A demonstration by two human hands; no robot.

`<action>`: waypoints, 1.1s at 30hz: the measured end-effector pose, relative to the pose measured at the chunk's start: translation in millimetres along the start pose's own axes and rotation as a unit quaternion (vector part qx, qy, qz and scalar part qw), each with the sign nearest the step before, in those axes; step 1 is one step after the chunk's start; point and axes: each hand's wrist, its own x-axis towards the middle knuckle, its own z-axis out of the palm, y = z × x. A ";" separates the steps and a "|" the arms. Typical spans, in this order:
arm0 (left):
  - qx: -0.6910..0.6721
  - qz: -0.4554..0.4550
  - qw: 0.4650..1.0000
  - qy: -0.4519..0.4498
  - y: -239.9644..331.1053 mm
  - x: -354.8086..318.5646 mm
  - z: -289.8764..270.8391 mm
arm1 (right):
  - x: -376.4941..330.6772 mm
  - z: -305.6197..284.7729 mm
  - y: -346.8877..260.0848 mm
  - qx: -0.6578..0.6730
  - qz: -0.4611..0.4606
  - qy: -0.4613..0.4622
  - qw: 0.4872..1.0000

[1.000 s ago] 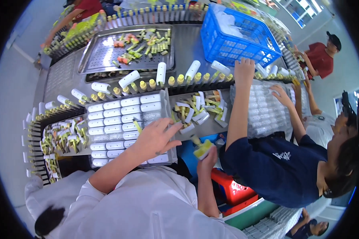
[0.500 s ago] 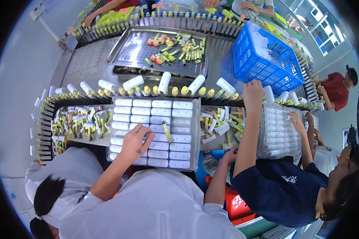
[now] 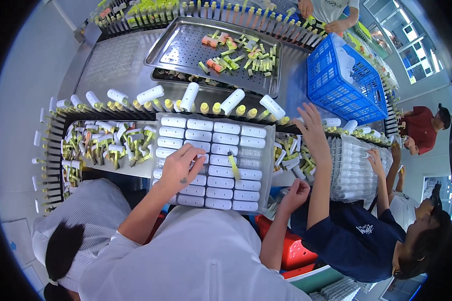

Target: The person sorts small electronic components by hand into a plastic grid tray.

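Observation:
In front of me lies a clear plastic tray (image 3: 267, 150) filled with rows of white oblong casings (image 3: 226, 127). A yellow-green stick piece with a dark tip (image 3: 234, 166) rests across the tray, right of its middle. My left hand (image 3: 178, 168) is over the left-middle casings, its fingers curled toward the thumb; whatever they pinch is hidden. My right hand (image 3: 294, 197) is raised just off the tray's right edge, fingers bent to the thumb. Nothing can be made out in that grip.
Beyond the tray runs a curved rack of yellow-capped tubes (image 3: 204, 108), some topped with white casings. Metal trays of loose parts (image 3: 108, 143) flank mine. A perforated steel tray (image 3: 171, 52) and blue crate (image 3: 346, 85) stand farther back. A co-worker's hand (image 3: 314, 133) reaches in at right.
My view has shifted, so the scene sits differently. My right hand has come up from low beside the tray. The co-worker's hand on the right has spread its fingers.

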 end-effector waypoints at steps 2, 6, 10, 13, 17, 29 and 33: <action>-0.019 0.007 1.000 0.001 -8.0 2.7 -4.2 | -27.0 15.3 -55.7 -0.027 -0.062 -0.143 0.987; -0.068 0.022 0.997 -0.028 -7.5 29.8 -19.3 | -61.9 69.5 -134.5 -0.210 -0.241 -0.375 0.870; -0.074 0.060 0.993 0.075 -16.5 111.1 -62.1 | -69.7 93.6 -122.6 -0.302 -0.325 -0.391 0.806; -0.091 0.003 0.993 0.076 -43.4 205.5 -75.2 | -69.7 94.5 -112.2 -0.213 -0.254 -0.409 0.850; -0.009 0.085 0.995 0.043 -129.9 331.9 -41.9 | -71.7 96.0 -103.5 -0.230 -0.249 -0.370 0.865; 0.399 0.318 0.849 -0.139 -245.9 475.0 131.6 | -63.5 94.6 -94.9 -0.204 -0.229 -0.370 0.877; 0.479 0.261 0.807 -0.225 -212.6 481.5 149.7 | -56.2 92.1 -97.6 -0.191 -0.202 -0.369 0.887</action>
